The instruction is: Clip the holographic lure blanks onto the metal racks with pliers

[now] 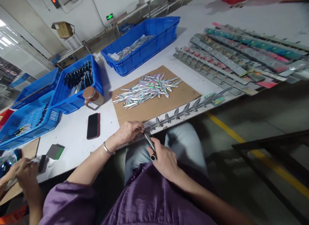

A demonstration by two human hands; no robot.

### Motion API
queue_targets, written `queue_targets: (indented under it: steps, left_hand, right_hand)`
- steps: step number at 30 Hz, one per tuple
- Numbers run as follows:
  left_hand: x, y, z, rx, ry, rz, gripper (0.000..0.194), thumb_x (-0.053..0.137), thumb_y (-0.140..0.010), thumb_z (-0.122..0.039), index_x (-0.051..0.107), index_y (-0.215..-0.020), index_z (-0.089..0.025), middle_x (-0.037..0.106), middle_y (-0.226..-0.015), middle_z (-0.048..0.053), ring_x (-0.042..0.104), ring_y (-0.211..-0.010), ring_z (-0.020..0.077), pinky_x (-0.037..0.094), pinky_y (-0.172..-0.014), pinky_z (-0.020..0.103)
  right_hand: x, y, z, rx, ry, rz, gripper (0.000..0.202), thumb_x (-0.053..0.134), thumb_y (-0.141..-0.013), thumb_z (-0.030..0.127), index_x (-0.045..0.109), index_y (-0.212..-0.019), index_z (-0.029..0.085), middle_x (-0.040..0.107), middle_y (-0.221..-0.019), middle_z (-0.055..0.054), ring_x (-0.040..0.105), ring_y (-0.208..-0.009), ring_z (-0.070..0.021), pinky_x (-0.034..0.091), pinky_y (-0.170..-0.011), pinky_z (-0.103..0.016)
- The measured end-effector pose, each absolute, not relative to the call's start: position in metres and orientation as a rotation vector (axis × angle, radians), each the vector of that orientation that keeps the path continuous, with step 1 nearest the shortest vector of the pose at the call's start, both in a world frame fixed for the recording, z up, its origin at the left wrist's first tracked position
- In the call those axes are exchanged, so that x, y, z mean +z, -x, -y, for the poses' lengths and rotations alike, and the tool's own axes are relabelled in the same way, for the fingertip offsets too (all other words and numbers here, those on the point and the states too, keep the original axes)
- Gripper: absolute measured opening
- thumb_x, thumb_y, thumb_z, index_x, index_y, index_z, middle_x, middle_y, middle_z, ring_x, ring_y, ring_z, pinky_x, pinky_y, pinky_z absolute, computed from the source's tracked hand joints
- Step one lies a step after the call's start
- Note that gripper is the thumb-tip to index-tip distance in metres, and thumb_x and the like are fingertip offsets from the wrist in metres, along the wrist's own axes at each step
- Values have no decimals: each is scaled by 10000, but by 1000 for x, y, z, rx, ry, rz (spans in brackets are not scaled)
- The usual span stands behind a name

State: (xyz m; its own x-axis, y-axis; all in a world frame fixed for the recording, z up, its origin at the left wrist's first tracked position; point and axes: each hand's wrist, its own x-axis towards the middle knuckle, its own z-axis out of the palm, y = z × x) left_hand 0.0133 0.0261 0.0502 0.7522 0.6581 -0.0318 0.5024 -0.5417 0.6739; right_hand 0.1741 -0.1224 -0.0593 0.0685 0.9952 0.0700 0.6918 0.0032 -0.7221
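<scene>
My right hand (165,159) is closed around a dark metal tube-shaped tool (149,140) with a round hollow end towards me. Its far end meets the fingertips of my left hand (129,131), which are pinched together; what they grip is too small to make out. Just beyond my hands, a grey metal strip with leaf-shaped pieces (177,114) lies along the table edge. A pile of shiny silver fishing lure bodies (147,89) rests on a brown cardboard sheet (130,117) behind it.
Several painted strips (217,54) lie at the right. A blue crate (147,57) holds more silver pieces; another blue crate (77,97) holds dark lures. A brown mug (90,94) and a phone (93,125) stand left. A co-worker's hands (24,173) work at far left.
</scene>
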Motion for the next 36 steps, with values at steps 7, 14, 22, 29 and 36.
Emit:
queue_targets:
  steps: [7,14,22,29,36]
  left_hand:
    - [52,-5,-31,324,-2125,-873,282,674,-967,-442,764,-933,-177,788,-905,82,715,-798,191,537,-774,271]
    - [54,-1,-34,325,-2092,-829,510,626,-944,-648,774,-940,-160,780,-908,114,713,-800,195,529,-760,272]
    - [48,-1,-38,353,-2166,-804,487,614,-957,-636,768,-916,-176,778,-870,103,716,-782,195,523,-743,273]
    - [48,0,-38,339,-2175,-815,474,604,-966,-628,756,-909,-183,778,-880,96,719,-797,189,513,-751,261]
    - [47,2,-39,343,-2243,-804,477,582,-981,-620,758,-924,-180,779,-875,101,722,-790,194,514,-746,269]
  right_hand:
    - [-53,-178,125,1321,1323,888,383,613,-918,590,594,-1070,239,697,-809,-26,635,-709,-202,497,-688,-329]
    - [-55,-189,117,2100,584,-233,282,721,-911,415,642,-989,156,549,-705,49,469,-520,-59,278,-470,-171]
    - [-80,-173,118,2102,317,-229,257,693,-944,354,680,-1071,131,555,-688,66,514,-530,-53,246,-494,-176]
    - [-85,-169,112,2072,332,-97,287,678,-949,389,681,-1079,133,546,-680,56,494,-511,-76,225,-478,-207]
    - [-81,-161,110,2030,295,-153,326,739,-906,350,674,-1106,101,555,-704,56,504,-535,-48,258,-470,-163]
